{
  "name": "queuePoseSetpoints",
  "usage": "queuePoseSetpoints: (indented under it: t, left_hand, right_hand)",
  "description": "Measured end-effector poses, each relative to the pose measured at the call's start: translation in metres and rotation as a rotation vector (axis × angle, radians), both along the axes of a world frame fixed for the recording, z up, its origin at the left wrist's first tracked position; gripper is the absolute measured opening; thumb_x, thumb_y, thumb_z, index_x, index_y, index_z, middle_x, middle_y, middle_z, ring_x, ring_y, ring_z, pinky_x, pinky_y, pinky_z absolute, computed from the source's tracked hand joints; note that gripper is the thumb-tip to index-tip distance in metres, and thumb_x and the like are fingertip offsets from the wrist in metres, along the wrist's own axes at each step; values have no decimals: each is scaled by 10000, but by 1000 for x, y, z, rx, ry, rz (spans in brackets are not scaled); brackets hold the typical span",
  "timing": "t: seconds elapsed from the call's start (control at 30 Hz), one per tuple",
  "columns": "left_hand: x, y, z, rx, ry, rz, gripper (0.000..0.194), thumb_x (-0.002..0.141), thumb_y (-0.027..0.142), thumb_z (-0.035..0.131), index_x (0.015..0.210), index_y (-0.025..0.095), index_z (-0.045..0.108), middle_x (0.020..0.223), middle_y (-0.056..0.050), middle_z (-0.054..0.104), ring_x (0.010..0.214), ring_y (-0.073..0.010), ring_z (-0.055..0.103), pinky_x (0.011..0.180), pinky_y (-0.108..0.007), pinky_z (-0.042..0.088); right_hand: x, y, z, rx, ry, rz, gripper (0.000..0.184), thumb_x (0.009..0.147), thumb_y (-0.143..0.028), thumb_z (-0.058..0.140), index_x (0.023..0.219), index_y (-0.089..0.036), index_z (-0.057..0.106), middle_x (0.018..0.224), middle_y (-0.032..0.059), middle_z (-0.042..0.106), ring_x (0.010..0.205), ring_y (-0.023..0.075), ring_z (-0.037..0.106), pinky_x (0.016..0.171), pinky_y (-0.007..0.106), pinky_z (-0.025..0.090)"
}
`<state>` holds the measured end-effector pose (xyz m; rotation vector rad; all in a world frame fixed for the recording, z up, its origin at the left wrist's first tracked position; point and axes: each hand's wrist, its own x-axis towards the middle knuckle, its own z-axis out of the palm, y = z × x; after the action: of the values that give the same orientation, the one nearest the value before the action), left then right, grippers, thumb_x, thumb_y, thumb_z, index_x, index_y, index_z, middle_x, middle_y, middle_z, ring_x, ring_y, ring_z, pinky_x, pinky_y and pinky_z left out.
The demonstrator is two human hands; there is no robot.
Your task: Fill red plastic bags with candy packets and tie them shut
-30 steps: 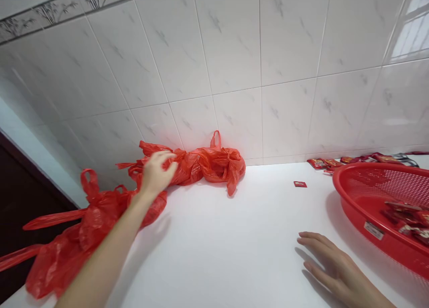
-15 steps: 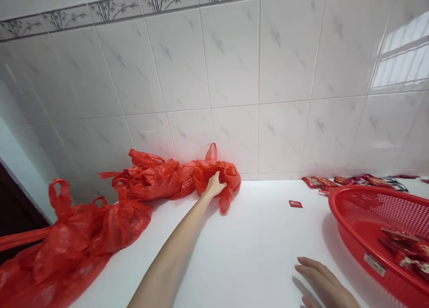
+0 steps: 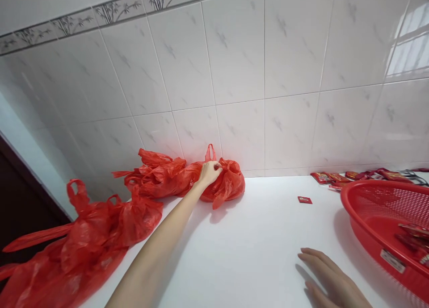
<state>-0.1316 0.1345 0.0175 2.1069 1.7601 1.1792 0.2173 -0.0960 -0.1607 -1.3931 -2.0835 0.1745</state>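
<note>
Tabletop (image 3: 261,236) at the tile wall (image 3: 234,67): your left grip (image 3: 209,173) is clamped on the red bag (image 3: 229,187), holding it bunched; your right grip (image 3: 331,279) lies open by the basket (image 3: 385,187).

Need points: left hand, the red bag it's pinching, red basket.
Left hand (image 3: 210,173), head view, back of the hand.
Red plastic bag (image 3: 232,186), head view, bulge right of the hand.
Red plastic basket (image 3: 380,200), head view, mesh wall.
</note>
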Motion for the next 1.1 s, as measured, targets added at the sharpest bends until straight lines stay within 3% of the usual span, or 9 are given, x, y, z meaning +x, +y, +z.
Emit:
queuePoseSetpoints:
  t: [0.1,0.23,0.33,0.43,0.57,0.63,0.83,0.97,1.1]
  left_hand:
    - [7,-4,3,37,-7,-30,109,826,138,601,818,181,701,972,-79,761,928,-230,693,909,-365,516]
    - [19,-11,5,55,-5,-92,97,825,149,606,807,193,690,928,-53,758,854,-208,692,869,-342,523]
    - [18,-17,1,69,10,-112,93,806,135,622,796,199,689,900,-37,758,833,-196,689,856,-325,521]
    - [2,-19,-7,88,12,-65,102,798,111,619,786,194,677,865,-36,750,829,-196,687,863,-332,516]
    - [-21,-15,-19,125,-27,40,113,808,93,593,785,184,657,864,-58,730,872,-216,686,887,-369,514]
    - [-22,-12,-26,151,-60,72,112,816,92,583,826,176,657,932,-82,720,892,-224,683,915,-396,513]
    - [19,-10,-46,155,-142,-39,453,740,3,594,1149,189,648,1229,-90,668,722,-130,669,873,-344,553]
    - [37,-16,-51,92,-150,-100,483,794,48,572,1255,178,627,1042,-56,753,769,-149,693,853,-310,556]
    - [28,-21,-49,-24,-113,-90,331,847,126,523,1107,153,726,786,-42,765,749,-184,717,831,-316,550]
  right_hand:
    - [-31,23,21,88,-39,139,441,979,-365,509,1412,-312,574,1480,127,534,1224,278,640,966,401,587]
    - [-102,80,71,199,-121,241,687,922,-145,520,1564,-314,343,1631,191,264,1149,271,657,913,427,574]
    - [-152,121,108,142,-293,177,741,884,-86,531,1566,-308,343,1653,203,195,1043,296,691,848,436,556]
    - [-174,148,127,22,-277,-22,678,852,-37,503,1511,-175,426,1630,227,253,1076,320,679,877,427,522]
    - [-162,171,128,-101,-136,-170,373,946,-99,406,1260,-116,607,1405,224,546,1016,303,695,783,376,504]
    - [-151,177,125,-122,-104,-182,329,1010,-183,358,1186,-131,631,1297,201,612,981,286,698,737,349,487]
    - [-147,177,122,-125,-32,-149,311,1016,-383,478,1262,-202,539,1235,105,642,976,218,683,741,282,444]
    - [-161,180,121,-190,-8,-155,289,956,-420,580,1110,-176,560,1034,94,694,915,243,684,653,283,407]
    - [-170,189,116,-252,23,-181,130,932,-302,598,958,-176,580,1021,112,683,912,259,676,644,290,382]
